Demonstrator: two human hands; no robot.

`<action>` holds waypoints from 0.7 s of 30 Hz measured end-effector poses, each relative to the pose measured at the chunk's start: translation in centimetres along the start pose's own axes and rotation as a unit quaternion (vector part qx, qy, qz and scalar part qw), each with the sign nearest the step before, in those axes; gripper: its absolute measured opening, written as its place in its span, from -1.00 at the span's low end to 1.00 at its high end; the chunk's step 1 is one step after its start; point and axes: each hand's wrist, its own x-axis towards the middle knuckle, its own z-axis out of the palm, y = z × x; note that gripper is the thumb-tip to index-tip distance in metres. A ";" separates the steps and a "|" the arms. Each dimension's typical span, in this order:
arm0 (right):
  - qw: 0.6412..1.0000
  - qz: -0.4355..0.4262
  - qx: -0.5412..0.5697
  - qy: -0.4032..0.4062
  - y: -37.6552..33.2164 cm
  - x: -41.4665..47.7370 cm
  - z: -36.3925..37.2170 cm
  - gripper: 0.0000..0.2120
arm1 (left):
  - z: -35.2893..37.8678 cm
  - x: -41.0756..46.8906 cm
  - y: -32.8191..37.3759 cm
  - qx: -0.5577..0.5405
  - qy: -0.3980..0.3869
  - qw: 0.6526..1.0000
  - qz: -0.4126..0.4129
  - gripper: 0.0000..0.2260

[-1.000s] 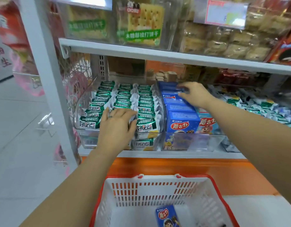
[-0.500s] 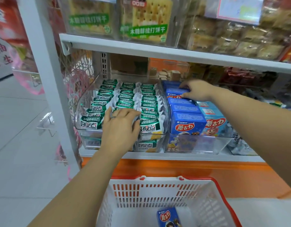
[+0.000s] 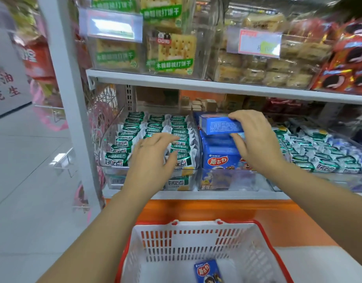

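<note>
My right hand (image 3: 255, 139) grips a blue snack box (image 3: 221, 124), lifted and tilted above a row of the same blue boxes (image 3: 218, 158) in a clear shelf bin. My left hand (image 3: 153, 158) lies with fingers spread over green-and-white snack packets (image 3: 155, 127) in the clear bin to the left. Below stands a white basket with a red rim (image 3: 265, 237), and one blue box (image 3: 208, 271) lies on its bottom.
A white shelf upright (image 3: 74, 111) stands at the left, with tiled aisle floor beyond it. The upper shelf (image 3: 216, 84) carries cracker packs and wrapped pastries. More green-and-white packets (image 3: 318, 152) fill the bin to the right. An orange ledge (image 3: 216, 209) runs under the shelf.
My right hand has pulled a blue box up out of the back of the row and towards me. My left hand stays on the green packets.
</note>
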 end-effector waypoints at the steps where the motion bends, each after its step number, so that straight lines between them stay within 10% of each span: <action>1: 1.000 -0.025 -0.001 0.001 -0.7 -0.2 -0.8 -0.68 | -0.5 -0.1 0.7 -0.023 0.000 1.000 0.019 -0.65; 6: 0.993 -0.117 0.004 0.005 -4.3 -0.8 -4.6 -0.63 | -2.4 -0.6 3.8 -0.080 0.000 0.992 0.093 -0.44; 11: 0.987 -0.089 0.131 -0.017 -6.3 -0.9 -6.6 -0.55 | -4.1 -0.4 4.3 -0.123 0.001 0.985 0.120 -0.64; 21: 0.929 0.114 0.312 -0.161 -4.8 -1.4 -6.2 -0.50 | -5.2 -0.6 1.4 -0.514 -0.064 0.848 -0.112 -0.65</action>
